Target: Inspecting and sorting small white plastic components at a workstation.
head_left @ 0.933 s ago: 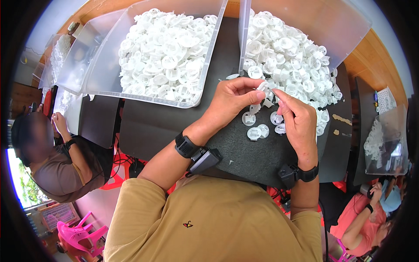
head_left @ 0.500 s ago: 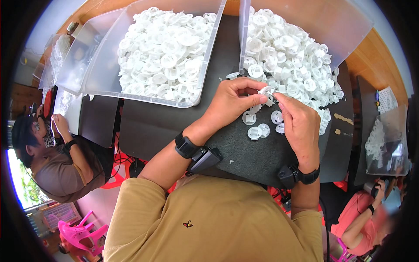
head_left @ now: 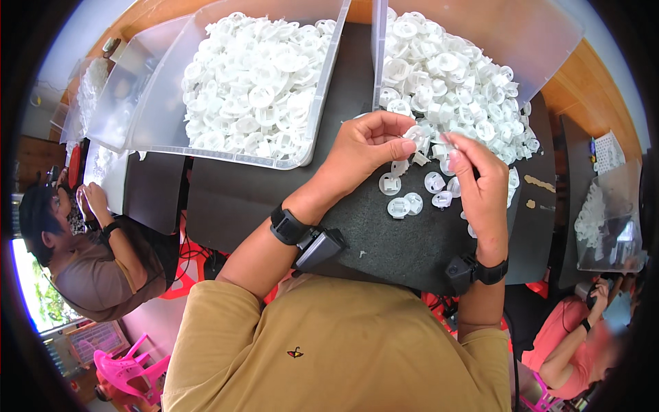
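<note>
My left hand (head_left: 371, 150) pinches a round white plastic part (head_left: 415, 136) between thumb and fingers, just in front of a heap of similar parts (head_left: 446, 75). To its right, my right hand (head_left: 482, 180) is raised with thumb and forefinger apart. Its fingertips are close to the held part but not touching it, and I make out nothing held in them. On the dark mat under my hands lie several loose white discs: one (head_left: 390, 183) below my left fingertips, a pair (head_left: 405, 206) nearer to me, and others (head_left: 435, 182) beside my right hand.
A clear plastic bin (head_left: 302, 162) full of white parts stands at the left. The heap spills from another clear bin (head_left: 528, 41) at the right. A dark mat (head_left: 384, 250) lies on the table. One person (head_left: 103, 254) works at the left, another (head_left: 566, 343) at the right.
My right hand has drawn away to the right from the white part, and its thumb and forefinger have parted. My left hand keeps hold of the part, nearly in place.
</note>
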Motion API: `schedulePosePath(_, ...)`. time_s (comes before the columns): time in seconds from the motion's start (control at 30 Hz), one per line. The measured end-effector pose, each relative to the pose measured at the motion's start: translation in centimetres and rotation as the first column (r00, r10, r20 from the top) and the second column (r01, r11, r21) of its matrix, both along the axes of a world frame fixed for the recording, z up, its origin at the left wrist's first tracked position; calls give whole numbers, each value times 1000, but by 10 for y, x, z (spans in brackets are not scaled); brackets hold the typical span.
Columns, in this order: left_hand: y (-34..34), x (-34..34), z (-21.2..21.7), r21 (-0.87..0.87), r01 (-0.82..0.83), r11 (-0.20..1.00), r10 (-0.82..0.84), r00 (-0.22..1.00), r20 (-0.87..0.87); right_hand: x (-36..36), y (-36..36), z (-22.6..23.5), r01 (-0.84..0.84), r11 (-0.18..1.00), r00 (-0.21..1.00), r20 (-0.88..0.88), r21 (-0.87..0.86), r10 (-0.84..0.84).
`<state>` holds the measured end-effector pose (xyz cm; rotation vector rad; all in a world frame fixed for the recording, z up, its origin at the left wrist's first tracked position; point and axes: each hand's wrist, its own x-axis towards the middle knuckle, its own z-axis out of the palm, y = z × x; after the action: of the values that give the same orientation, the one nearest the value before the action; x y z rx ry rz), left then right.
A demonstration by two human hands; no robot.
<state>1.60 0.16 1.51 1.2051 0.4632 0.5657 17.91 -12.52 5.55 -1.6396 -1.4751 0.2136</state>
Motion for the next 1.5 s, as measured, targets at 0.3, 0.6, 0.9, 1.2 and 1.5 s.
schedulePosePath(0.3, -12, 3, -5, -113, 150, 982, -134, 981, 142, -4, 7, -11, -183, 969, 716, -698, -167, 15)
schedulePosePath(0.6, -5, 1, -5, -155, 29, 988, -6, 989, 148, -14, 6, 2, 10, 990, 994, -103, -138, -24)
schedulePosePath(0.9, -4, 3, -8, -125, 20, 992, -5, 994, 114, -17, 3, -3, 104, 987, 981, 173, -123, -82)
schedulePosePath(1.2, -5, 3, -8, -113, -24, 993, 32, 997, 74, -20, 3, -6, 143, 981, 950, 297, -133, -98)
schedulePosePath(1.5, -6, 3, -10, -108, -45, 993, 52, 996, 68, -22, 3, -3, 121, 980, 944, 323, -158, -64)
